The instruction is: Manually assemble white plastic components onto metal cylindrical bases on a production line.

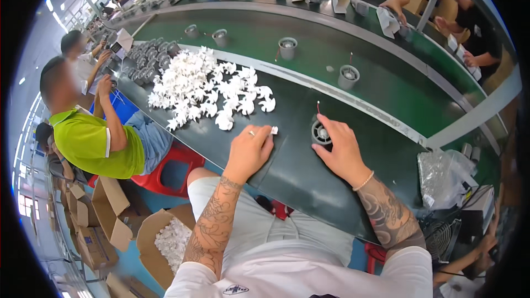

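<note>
My left hand (249, 152) is closed, with a small white plastic piece (274, 130) pinched at its fingertips; most of that piece is hidden. To the right, the thumb and fingers of my right hand (341, 148) grip a grey round fan housing (317, 134) on the dark work surface. Spokes and a hub show inside its ring, and a thin red wire (318, 107) stands up from it. Beyond my left hand lies a heap of white bladed fan wheels (190, 80), with several scattered on its near side.
Grey housings (146, 60) crowd the far left. Several more, including one cup-shaped housing (348, 77), sit on the green conveyor belt (403, 91). A plastic bag of small parts (444, 176) lies at right. A co-worker in a lime shirt (96, 138) sits at left, near open cartons (110, 204).
</note>
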Tool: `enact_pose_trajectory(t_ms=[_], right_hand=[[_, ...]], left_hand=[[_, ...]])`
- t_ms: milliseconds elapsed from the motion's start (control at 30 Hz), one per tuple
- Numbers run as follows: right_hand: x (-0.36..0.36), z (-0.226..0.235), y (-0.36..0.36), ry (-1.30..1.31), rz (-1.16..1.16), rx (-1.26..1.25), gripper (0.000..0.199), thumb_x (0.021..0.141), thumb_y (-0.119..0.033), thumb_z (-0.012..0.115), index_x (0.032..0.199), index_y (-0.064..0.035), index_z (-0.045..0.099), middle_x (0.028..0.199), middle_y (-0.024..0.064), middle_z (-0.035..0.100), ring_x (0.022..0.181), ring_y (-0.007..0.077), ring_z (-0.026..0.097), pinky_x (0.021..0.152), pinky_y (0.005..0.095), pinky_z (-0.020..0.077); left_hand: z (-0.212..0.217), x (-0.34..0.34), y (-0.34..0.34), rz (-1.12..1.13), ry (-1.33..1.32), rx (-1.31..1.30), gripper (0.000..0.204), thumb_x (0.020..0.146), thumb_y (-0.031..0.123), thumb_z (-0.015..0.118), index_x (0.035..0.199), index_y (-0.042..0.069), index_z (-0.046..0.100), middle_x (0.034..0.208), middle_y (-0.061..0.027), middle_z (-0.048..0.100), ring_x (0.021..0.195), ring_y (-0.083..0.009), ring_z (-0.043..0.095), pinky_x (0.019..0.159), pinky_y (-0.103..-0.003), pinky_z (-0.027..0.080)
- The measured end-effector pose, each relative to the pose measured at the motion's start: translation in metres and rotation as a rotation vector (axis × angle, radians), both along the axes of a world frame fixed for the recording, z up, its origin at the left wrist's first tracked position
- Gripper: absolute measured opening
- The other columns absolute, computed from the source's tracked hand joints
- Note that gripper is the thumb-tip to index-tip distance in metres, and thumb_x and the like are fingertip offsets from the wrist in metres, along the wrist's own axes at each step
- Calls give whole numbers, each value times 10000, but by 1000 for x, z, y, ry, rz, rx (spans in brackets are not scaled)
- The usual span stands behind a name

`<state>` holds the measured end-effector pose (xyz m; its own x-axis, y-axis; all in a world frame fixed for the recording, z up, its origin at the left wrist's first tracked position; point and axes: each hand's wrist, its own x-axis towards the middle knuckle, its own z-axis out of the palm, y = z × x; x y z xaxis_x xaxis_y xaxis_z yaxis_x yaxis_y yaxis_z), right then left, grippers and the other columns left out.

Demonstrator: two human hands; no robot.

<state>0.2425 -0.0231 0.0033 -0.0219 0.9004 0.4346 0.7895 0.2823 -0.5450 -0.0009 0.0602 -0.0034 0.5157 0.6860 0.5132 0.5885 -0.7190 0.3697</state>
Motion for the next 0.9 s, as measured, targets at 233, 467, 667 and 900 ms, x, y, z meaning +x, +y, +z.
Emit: enact_pose_trajectory(t_ms=[233,467,667,900], right_hand=[[-8,-14,-11,512,65,-88,688,797,-82,758,1411,-35,450,1257,135,562,1143,268,576,998,373,460],[-22,-13,-23,1518,346,-446,463,1023,-278,500,1397,-12,444,1193,113,611,1078,221,612,914,383,518],[-17,-20,-21,1699,407,-687,449,1057,-326,433,1373,-9,474,1214,129,614,1081,231,629,917,413,543],[-16,-15,-16,1547,459,-724,505,1058,-362,412,1414,-6,437,1272,131,597,1100,222,621,925,398,532]], left_hand=[[-9,-5,-2,-84,-117,24,191,860,64,678,1049,43,665,928,-117,679,875,-320,645,738,-404,530],[12,19,-54,-192,-525,-509,175,906,15,632,1072,29,687,1151,-127,675,1057,-217,648,893,-318,504],[-1,36,-71,-374,-513,-426,173,869,-9,665,1039,10,688,1341,-150,566,1034,-270,625,884,-341,511],[-12,38,-69,-204,-499,-259,173,793,-18,729,961,20,723,1217,-120,648,875,-208,669,759,-306,541]])
